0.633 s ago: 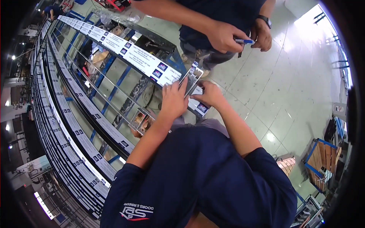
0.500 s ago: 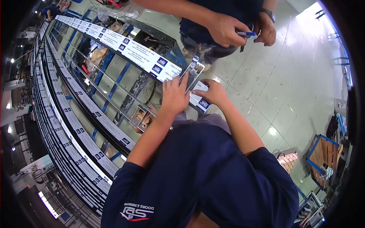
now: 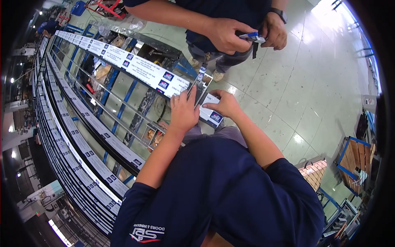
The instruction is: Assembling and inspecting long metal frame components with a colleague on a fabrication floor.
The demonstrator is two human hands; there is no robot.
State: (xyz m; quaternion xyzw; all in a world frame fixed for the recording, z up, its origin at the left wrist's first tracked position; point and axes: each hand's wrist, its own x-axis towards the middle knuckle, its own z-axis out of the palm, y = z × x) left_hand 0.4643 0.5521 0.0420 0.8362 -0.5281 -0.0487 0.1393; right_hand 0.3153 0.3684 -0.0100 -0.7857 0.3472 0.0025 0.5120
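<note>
On blue racking [image 3: 131, 88], the white profile [image 3: 142, 73] runs upper left to lower right.

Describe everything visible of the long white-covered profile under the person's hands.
The long profile is a straight, narrow bar wrapped in white printed film with dark blue marks; its side looks dark. It lies on a blue-framed rack, running from the person toward the upper left. A grey metal fitting sits across it near the closer end. The left hand rests by the fitting; the right hand has its thumb on the end. Its material is hidden.
</note>
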